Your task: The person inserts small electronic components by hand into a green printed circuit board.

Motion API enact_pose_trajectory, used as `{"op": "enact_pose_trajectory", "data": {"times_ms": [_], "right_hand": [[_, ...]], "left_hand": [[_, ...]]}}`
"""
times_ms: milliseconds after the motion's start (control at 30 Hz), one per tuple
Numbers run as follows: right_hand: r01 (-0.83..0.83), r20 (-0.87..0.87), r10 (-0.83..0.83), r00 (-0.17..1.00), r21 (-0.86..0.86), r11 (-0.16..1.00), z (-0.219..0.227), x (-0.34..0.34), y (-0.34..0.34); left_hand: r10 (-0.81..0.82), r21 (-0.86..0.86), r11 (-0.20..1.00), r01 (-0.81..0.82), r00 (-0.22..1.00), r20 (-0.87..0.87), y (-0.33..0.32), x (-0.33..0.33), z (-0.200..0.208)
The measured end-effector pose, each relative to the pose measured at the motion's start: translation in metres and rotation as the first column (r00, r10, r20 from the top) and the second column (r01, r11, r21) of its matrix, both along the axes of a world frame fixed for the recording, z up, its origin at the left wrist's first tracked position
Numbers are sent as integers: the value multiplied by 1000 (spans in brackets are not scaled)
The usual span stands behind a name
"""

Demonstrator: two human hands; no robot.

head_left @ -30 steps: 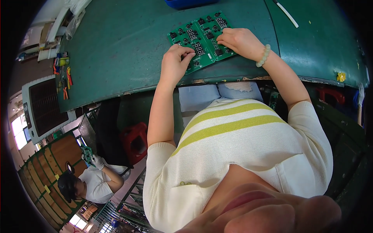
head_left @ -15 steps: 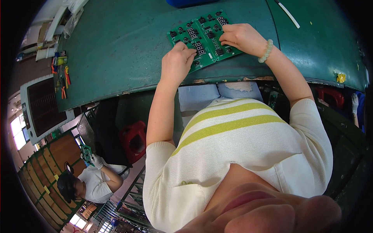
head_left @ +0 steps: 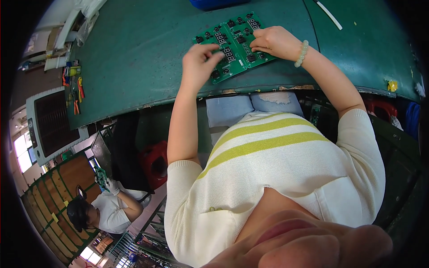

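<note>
Left hand (head_left: 198, 62) shifts slightly leftward, thumb and fingers parted, seemingly empty | head view: circuit board (head_left: 237, 50) flat on green table (head_left: 143, 58), right hand (head_left: 278, 42) curled over its right side, hold unclear | probably light, stiff, fragile; grip edges

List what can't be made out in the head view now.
All head view:
Left hand: blurred tips; can't tell if it pinches anything small.
Green circuit board: area beneath the right hand, hidden by it.
Blue container: cut off by top edge.
Yellow lump: too small to identify.
</note>
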State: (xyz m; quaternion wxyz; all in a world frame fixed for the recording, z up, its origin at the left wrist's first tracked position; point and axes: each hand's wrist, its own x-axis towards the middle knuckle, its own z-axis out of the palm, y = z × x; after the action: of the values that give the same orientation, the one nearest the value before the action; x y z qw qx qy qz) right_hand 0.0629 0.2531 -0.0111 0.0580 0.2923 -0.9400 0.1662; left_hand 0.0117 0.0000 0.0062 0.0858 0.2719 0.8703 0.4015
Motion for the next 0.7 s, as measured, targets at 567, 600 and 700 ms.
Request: {"op": "enact_pose_trajectory", "data": {"times_ms": [567, 600, 700], "right_hand": [[301, 448, -47, 893, -515, 803, -5, -4, 8], [300, 444, -51, 895, -512, 805, -4, 0, 18], [624, 571, 251, 782, -712, -321, -9, 13, 33]], "left_hand": [[-14, 489, 789, -371, 786, 619, -15, 47, 0], [32, 439, 834, -334, 824, 566, -12, 49, -1], [6, 491, 816, -306, 853, 522, -8, 55, -3]]}}
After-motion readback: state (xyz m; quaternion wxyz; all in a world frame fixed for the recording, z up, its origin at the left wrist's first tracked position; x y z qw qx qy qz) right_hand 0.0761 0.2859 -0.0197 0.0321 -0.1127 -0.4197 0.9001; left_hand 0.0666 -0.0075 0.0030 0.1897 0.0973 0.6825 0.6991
